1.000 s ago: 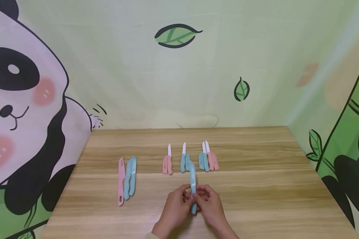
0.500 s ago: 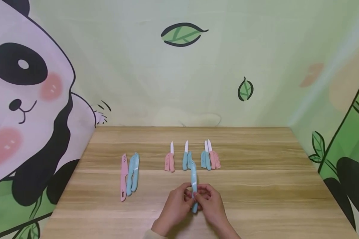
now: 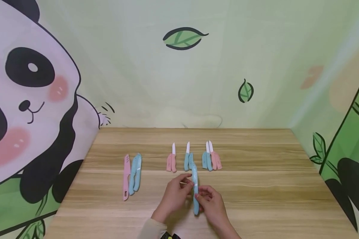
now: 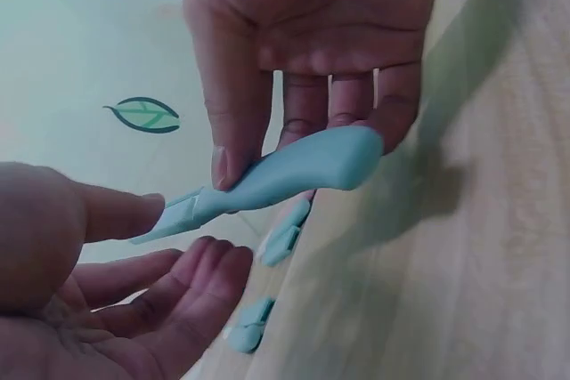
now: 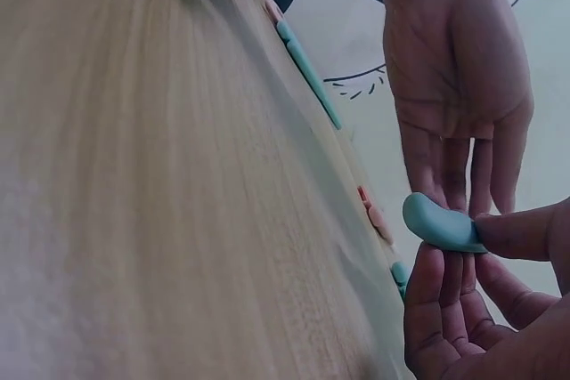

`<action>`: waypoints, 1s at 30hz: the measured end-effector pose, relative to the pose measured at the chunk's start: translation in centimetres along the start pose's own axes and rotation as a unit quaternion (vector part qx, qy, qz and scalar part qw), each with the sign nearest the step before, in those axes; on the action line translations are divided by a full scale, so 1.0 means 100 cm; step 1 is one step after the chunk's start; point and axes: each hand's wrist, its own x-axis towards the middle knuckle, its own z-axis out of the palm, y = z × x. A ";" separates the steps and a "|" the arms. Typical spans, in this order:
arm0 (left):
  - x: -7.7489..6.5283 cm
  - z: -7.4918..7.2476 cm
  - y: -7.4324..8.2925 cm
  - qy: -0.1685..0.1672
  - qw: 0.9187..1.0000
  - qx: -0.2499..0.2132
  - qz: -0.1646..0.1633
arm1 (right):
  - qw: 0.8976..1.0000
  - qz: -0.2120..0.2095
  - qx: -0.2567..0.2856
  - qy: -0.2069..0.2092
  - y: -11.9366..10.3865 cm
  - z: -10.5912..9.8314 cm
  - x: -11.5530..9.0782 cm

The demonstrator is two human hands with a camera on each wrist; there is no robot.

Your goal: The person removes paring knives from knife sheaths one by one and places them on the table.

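Note:
A light-blue paring knife (image 3: 195,202) in its matching sheath (image 3: 194,171) is held lengthwise over the table. My right hand (image 3: 212,202) pinches its handle, thumb on one side and fingers on the other, as the right wrist view shows. Farther up, my left hand (image 3: 175,196) has its thumb on the sheath; the left wrist view partly hides its index finger. Beyond the sheath tip lie an unsheathed blue knife (image 3: 186,161) and a loose blue sheath (image 3: 191,161), the sheath partly behind the held one.
On the left lie a pink sheathed knife (image 3: 126,179) and two blue sheathed ones (image 3: 135,174). At the back are a bare pink knife (image 3: 174,162) beside its sheath (image 3: 169,162), and a blue (image 3: 208,161) and pink pair (image 3: 213,161) between their sheaths. The wooden table (image 3: 257,199) meets a printed backdrop.
My left hand has slid forward along the knife from the handle area to the sheath. My right hand keeps its pinch on the handle. The head view has shifted slightly.

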 end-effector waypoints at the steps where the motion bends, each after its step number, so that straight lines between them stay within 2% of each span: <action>1: 0.003 0.000 0.000 0.005 1.000 -0.007 0.001 | 1.000 0.000 0.001 0.001 0.000 0.000 0.000; 9: 0.020 0.001 0.005 0.027 0.998 -0.057 -0.005 | 1.000 -0.003 0.002 0.002 0.003 -0.001 0.000; 20: 0.023 0.001 0.011 0.023 0.996 -0.081 -0.038 | 1.000 0.005 0.012 -0.003 0.000 -0.002 -0.004; 30: 0.025 -0.001 0.016 0.012 0.994 -0.093 -0.050 | 1.000 0.012 0.016 -0.011 0.000 -0.004 -0.003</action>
